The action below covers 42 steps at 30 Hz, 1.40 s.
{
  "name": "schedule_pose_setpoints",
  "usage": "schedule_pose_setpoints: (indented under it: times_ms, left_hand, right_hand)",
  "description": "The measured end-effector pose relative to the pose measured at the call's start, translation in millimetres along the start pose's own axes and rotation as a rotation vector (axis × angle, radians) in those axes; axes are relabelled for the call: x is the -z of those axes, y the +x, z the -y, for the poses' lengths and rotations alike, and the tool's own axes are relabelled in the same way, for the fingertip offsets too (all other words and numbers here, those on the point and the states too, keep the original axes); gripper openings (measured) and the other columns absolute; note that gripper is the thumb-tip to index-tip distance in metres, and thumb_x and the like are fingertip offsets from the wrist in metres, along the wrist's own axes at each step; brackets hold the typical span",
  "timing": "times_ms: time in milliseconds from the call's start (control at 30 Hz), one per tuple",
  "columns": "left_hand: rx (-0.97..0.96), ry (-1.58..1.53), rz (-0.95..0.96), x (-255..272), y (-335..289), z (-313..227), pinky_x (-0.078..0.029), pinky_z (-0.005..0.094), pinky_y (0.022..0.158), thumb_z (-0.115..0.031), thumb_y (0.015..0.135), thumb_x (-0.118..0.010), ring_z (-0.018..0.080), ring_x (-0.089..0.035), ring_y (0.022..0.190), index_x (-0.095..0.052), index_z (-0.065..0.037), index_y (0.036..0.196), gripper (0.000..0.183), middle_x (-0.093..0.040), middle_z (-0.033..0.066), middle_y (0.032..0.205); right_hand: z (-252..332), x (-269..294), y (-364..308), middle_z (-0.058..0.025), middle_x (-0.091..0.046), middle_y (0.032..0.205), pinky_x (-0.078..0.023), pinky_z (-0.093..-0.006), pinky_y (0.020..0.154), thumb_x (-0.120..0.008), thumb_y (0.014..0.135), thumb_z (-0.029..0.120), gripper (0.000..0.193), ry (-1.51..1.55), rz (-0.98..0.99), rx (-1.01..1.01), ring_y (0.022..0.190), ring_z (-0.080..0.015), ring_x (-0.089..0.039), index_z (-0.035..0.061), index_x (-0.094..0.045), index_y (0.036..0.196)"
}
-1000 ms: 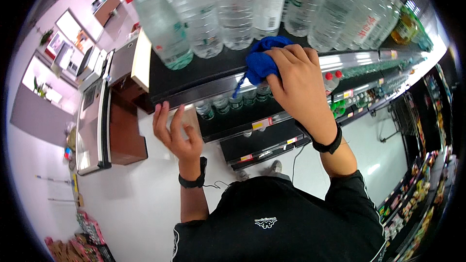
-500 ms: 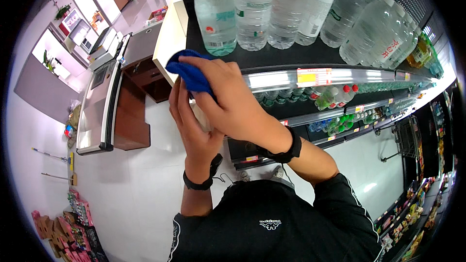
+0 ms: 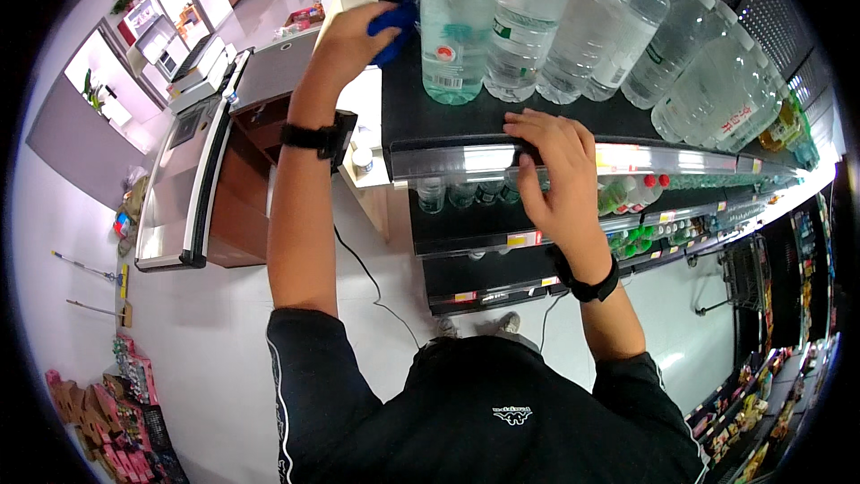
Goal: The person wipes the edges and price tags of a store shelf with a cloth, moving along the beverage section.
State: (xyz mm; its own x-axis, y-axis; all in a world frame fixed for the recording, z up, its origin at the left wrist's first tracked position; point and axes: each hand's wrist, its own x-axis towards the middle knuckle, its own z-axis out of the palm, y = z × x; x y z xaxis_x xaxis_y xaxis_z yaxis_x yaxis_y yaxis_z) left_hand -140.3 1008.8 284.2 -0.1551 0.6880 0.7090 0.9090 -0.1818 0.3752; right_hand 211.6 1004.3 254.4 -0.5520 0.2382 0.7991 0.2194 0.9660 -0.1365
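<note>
My left hand (image 3: 351,43) grips a crumpled blue cloth (image 3: 394,34) at the left end of the top shelf, beside a greenish clear bottle (image 3: 458,36). My right hand (image 3: 560,172) rests over the front edge of the black shelf (image 3: 439,133), fingers spread and nothing in them. Its fingertips lie on the shelf just in front of a row of large clear water bottles (image 3: 528,22). The thumb hangs down before the clear price strip (image 3: 475,159).
Lower shelves hold more bottles, some with red caps (image 3: 656,181) or green caps (image 3: 641,235). At left stands a checkout counter (image 3: 184,188); a cream panel (image 3: 374,202) closes the shelf end. A black cable (image 3: 363,273) hangs near my left arm. At far right is a shopping cart (image 3: 745,278).
Both hands were together around the blue cloth. The left has carried it forward to the shelf's left end; the right has let go and moved right onto the shelf edge.
</note>
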Motion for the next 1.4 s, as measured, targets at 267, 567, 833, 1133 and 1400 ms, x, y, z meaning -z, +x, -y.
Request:
schedule_pose_setpoints:
  times_ms: [267,567,833,1133,1400]
  left_hand:
    - [0.098,-0.037,0.28,11.1,-7.7,-21.2,-0.057,0.0396,0.092,-0.033,0.092,-0.075,0.0335,-0.072,0.103,-0.072,-0.005,0.128,0.046,-0.073,0.0212,0.115]
    - [0.027,-0.076,0.286,60.2,-73.8,-85.2,-0.053,0.0383,0.097,-0.015,0.084,-0.073,0.0313,-0.068,0.103,-0.073,-0.003,0.118,0.036,-0.07,0.0166,0.112]
    - [-0.101,-0.113,0.242,70.0,-92.1,-139.1,-0.052,0.0367,0.094,-0.006,0.075,-0.065,0.0304,-0.067,0.096,-0.074,-0.001,0.109,0.035,-0.071,0.0155,0.102]
    - [-0.123,-0.339,-0.371,8.1,-157.6,-213.6,-0.049,0.0423,0.1,-0.042,0.088,-0.069,0.0287,-0.063,0.114,-0.069,-0.002,0.122,0.053,-0.067,0.0152,0.121]
    - [0.226,-0.836,-0.145,-46.1,-194.4,-234.6,-0.039,0.0459,0.115,-0.058,0.091,-0.056,0.03,-0.049,0.137,-0.059,0.004,0.139,0.079,-0.052,0.0177,0.142]
  right_hand:
    - [-4.8,-7.7,-3.7,-0.0054,-0.072,0.118,-0.043,-0.0416,0.099,-0.064,0.082,0.005,0.03,-0.045,-0.055,-0.009,0.111,-0.0264,-0.067,0.0086,-0.068,0.112]
    - [-4.5,-12.0,-4.1,-0.005,-0.072,0.118,-0.043,-0.0412,0.098,-0.064,0.081,0.005,0.03,-0.049,-0.08,0.013,0.112,-0.0259,-0.067,0.009,-0.067,0.111]
    - [-8.8,-11.9,-8.9,-0.0061,-0.071,0.121,-0.044,-0.0427,0.1,-0.065,0.082,0.007,0.031,-0.02,-0.079,0.012,0.114,-0.0274,-0.066,0.0092,-0.067,0.113]
    - [19.5,23.6,-24.8,-0.0253,-0.046,0.158,-0.036,-0.0497,0.12,-0.07,0.085,0.025,0.074,0.52,-0.067,0.119,0.144,-0.0441,-0.047,0.0026,-0.05,0.152]
    - [15.2,26.3,-57.3,-0.0198,-0.062,0.132,-0.051,-0.0477,0.103,-0.064,0.075,-0.003,0.069,0.402,-0.087,-0.051,0.12,-0.0395,-0.063,0.0044,-0.059,0.144]
